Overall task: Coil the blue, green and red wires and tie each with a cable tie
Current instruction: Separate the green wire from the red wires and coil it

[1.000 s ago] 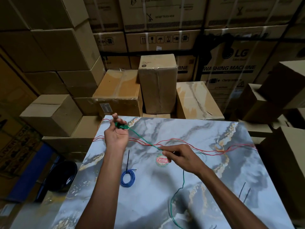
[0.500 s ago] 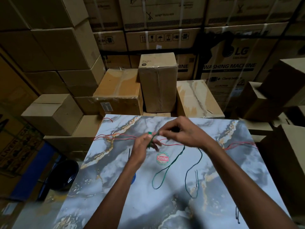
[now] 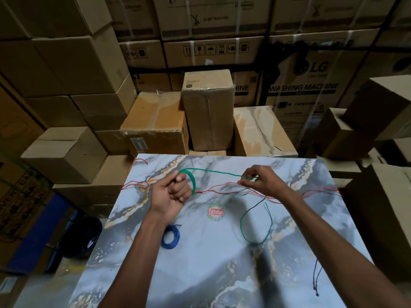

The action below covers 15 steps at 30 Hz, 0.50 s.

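My left hand (image 3: 170,193) grips a small coil of the green wire (image 3: 192,177) over the far part of the marble-patterned table (image 3: 200,274). A strand of it runs right to my right hand (image 3: 259,181), which pinches it between fingertips. The wire's loose tail hangs down and loops on the table at the right (image 3: 255,225). The red wire (image 3: 222,188) lies uncoiled in several strands across the table's width beneath both hands. The blue wire (image 3: 170,237) sits coiled near my left forearm. Two thin dark cable ties (image 3: 317,275) lie near the right edge.
A round red-and-green sticker (image 3: 215,211) marks the table's middle. Cardboard boxes (image 3: 208,110) are stacked close behind and on both sides of the table. A dark round bucket (image 3: 82,237) stands on the floor at the left.
My hands have drawn apart: the right one moved right along the green wire, pulling a strand taut from the coil in the left. The coil in the left hand looks larger.
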{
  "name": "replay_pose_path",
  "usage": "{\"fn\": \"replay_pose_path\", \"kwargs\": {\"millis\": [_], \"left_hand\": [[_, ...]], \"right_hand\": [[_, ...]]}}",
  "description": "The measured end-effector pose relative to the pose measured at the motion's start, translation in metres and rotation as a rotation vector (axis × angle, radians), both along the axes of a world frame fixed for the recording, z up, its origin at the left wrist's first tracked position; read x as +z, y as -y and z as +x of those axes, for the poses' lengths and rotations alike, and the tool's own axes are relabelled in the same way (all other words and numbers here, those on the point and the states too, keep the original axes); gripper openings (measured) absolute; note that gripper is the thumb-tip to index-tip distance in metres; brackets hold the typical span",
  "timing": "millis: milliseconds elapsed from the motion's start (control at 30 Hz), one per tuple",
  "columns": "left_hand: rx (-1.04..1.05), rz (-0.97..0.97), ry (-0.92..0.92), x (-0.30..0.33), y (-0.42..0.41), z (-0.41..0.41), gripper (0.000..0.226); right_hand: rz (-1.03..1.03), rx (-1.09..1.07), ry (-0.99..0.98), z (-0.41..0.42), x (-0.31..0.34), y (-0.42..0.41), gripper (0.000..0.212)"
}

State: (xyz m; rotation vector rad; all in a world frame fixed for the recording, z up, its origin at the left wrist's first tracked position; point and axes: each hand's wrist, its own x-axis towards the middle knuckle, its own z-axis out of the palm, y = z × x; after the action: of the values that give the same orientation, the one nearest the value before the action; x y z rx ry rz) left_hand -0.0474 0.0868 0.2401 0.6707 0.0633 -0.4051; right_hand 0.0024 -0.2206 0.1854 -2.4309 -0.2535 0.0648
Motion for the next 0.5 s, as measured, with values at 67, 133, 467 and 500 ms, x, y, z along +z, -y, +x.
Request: {"fn": "replay_pose_path", "kwargs": {"millis": [67, 133, 467, 500], "left_hand": [[0.004, 0.075, 0.01, -0.004, -0.002, 0.004, 0.035], [0.022, 0.187, 0.016, -0.01, -0.002, 0.006, 0.037], [0.278, 0.274, -0.212, -0.05, -0.047, 0.012, 0.047], [0.296, 0.278, -0.241, -0.056, -0.048, 0.01, 0.048]], "right_hand": [[0.077, -0.022, -0.048, -0.004, -0.008, 0.002, 0.038], [0.156, 0.0, -0.086, -0.012, -0.006, -0.003, 0.045], [0.798, -0.428, -0.393, -0.009, -0.021, 0.021, 0.032], [0.827, -0.496, -0.389, -0.007, -0.026, 0.022, 0.031]]}}
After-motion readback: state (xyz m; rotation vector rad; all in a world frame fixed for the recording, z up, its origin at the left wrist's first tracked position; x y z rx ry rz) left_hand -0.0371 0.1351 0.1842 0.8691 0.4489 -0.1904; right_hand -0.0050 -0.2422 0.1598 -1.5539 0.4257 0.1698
